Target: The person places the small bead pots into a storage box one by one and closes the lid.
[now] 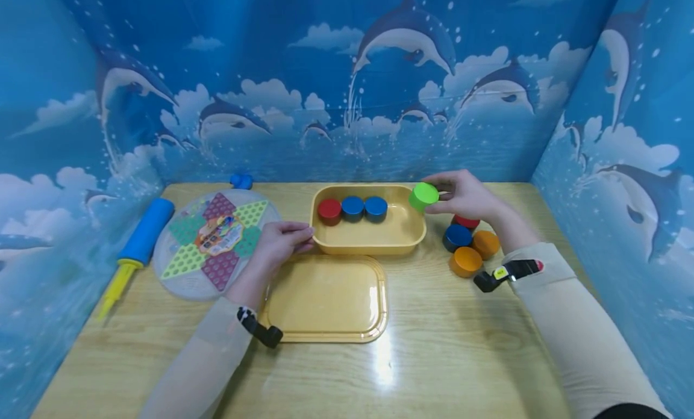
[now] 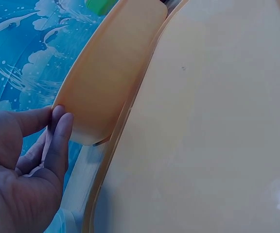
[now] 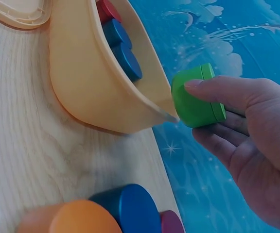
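Note:
My right hand (image 1: 463, 195) grips a green round tub (image 1: 424, 196) between thumb and fingers, at the right end rim of a yellow plastic box (image 1: 374, 248). In the right wrist view the green tub (image 3: 196, 99) is seen side-on by the box's rim. Inside the box, a red tub (image 1: 329, 212) and two blue tubs, one in the middle (image 1: 353, 209) and one at the right (image 1: 376, 209), stand in a row. At the box's left end, my left hand (image 1: 284, 241) pinches the rim; the left wrist view shows this hand (image 2: 33, 160) close up.
A yellow lid (image 1: 328, 298) lies in front of the box. Right of it stand orange tubs (image 1: 465, 262), a blue tub (image 1: 457, 238) and a red tub (image 1: 467, 221). A round game board (image 1: 217, 244) and a blue-yellow pump (image 1: 145, 229) lie at left; a small blue object (image 1: 241, 181) sits behind.

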`<state>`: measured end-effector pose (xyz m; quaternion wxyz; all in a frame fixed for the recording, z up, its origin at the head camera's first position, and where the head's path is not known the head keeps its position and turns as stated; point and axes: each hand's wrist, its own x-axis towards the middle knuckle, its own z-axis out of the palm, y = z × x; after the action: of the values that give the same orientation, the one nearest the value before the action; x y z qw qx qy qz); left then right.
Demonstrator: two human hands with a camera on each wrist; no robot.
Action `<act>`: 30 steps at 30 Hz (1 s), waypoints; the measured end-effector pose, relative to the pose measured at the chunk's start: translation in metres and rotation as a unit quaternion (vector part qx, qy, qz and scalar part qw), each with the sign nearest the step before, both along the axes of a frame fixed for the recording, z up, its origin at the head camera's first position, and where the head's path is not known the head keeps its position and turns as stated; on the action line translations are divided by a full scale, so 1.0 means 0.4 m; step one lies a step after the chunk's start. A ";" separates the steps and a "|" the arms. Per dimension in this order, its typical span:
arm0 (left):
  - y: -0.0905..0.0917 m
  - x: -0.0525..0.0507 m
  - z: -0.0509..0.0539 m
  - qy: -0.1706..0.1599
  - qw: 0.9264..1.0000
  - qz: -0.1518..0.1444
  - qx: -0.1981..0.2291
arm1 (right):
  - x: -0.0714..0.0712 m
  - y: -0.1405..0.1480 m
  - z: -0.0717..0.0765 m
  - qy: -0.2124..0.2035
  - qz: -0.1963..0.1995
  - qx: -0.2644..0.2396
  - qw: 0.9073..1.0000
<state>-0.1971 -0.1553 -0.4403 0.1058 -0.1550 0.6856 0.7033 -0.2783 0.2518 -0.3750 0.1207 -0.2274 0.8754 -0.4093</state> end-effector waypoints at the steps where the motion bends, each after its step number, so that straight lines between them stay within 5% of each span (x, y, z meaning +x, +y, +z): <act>1: 0.000 -0.001 -0.001 0.001 1.000 0.000 0.001 | -0.003 -0.004 -0.002 -0.002 0.001 -0.001 1.000; 13: -0.003 -0.004 0.003 -0.004 1.000 -0.004 0.001 | -0.026 -0.067 -0.017 -0.017 0.029 0.003 0.999; 20: -0.002 -0.004 0.003 -0.005 1.000 -0.003 0.000 | -0.043 -0.112 -0.008 0.001 0.050 0.081 0.995; 30: -0.002 -0.003 0.001 -0.004 1.000 -0.003 -0.004 | -0.064 -0.155 -0.014 0.045 0.080 0.186 0.978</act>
<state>-0.1983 -0.1560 -0.4397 0.1097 -0.1560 0.6887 0.6995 -0.3039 0.1899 -0.3806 0.1540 -0.2883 0.9196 -0.2179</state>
